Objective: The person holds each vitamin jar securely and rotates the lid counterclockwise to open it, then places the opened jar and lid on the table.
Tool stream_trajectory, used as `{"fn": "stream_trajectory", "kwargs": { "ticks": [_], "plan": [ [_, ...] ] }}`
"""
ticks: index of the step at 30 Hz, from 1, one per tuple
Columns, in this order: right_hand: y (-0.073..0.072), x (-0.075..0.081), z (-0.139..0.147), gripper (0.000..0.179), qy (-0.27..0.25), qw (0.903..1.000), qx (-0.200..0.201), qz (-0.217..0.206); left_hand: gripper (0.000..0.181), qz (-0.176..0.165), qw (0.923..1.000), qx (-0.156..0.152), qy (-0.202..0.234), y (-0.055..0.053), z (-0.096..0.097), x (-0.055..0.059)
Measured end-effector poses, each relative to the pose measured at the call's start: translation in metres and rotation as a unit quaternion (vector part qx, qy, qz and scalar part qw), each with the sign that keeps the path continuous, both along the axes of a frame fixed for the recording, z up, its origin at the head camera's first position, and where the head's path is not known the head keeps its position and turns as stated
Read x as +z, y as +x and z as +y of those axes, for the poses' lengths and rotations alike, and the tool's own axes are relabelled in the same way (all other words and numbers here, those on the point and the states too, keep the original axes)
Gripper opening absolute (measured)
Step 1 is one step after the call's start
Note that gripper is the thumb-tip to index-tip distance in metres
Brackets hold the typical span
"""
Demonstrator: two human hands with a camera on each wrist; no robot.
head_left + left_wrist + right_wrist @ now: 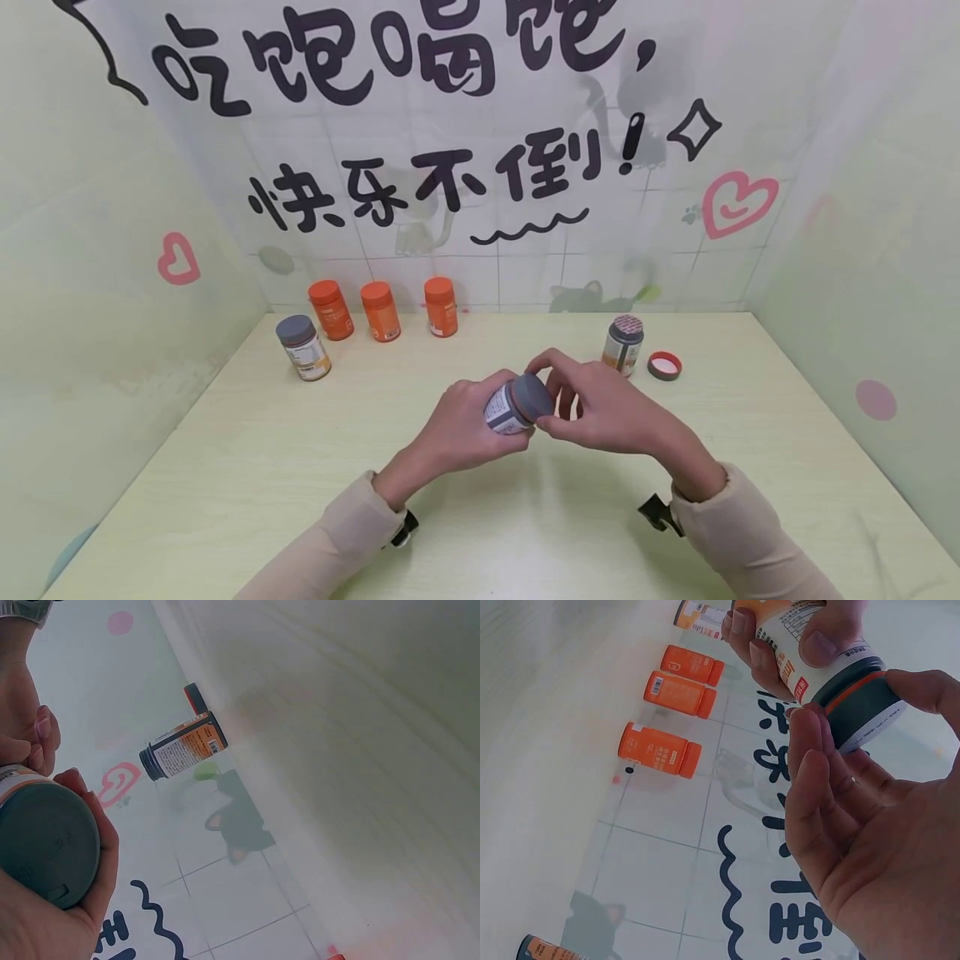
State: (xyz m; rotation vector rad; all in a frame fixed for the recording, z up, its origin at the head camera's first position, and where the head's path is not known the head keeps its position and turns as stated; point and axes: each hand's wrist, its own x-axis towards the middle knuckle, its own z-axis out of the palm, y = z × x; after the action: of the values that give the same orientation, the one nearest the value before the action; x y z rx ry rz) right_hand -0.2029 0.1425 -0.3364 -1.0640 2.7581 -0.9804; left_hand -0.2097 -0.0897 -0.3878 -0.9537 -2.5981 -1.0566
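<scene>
My left hand (467, 425) grips a white, grey and orange pill bottle (504, 412) tilted above the middle of the table. In the left wrist view, its dark grey base (49, 844) faces the camera, with fingers curled round the body. My right hand (600, 404) pinches the bottle's grey cap (865, 711) between thumb and fingertips. The cap sits on the neck, an orange-red band showing at its lower edge. Behind the right hand stands a similar uncapped bottle (624, 343) with a patterned seal over its mouth. Beside it lies a cap (664, 365), inner side up.
Three orange bottles (381, 312) stand along the back of the light wood table (247, 467), left of centre. A capped grey-lidded bottle (303, 348) is in front of them at left. Printed wall sheets (450, 242) enclose the table's back and sides.
</scene>
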Motion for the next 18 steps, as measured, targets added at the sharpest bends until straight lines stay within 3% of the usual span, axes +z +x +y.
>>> {"fn": "stream_trajectory", "kwargs": {
  "ticks": [4,12,18],
  "plan": [
    [0.001,0.001,0.0,0.051,-0.003,1.0,-0.006,-0.004,0.044,0.005,1.0,-0.003,-0.002,0.001,0.0,0.001],
    [0.002,0.0,-0.011,0.04,0.007,0.9912,-0.122,-0.052,0.04,0.016,0.9998,0.002,-0.01,0.001,0.001,0.0],
    [0.003,0.0,-0.011,0.033,-0.001,0.991,-0.122,-0.056,0.039,0.007,0.9999,0.001,-0.013,0.001,0.001,-0.001]
  ]
}}
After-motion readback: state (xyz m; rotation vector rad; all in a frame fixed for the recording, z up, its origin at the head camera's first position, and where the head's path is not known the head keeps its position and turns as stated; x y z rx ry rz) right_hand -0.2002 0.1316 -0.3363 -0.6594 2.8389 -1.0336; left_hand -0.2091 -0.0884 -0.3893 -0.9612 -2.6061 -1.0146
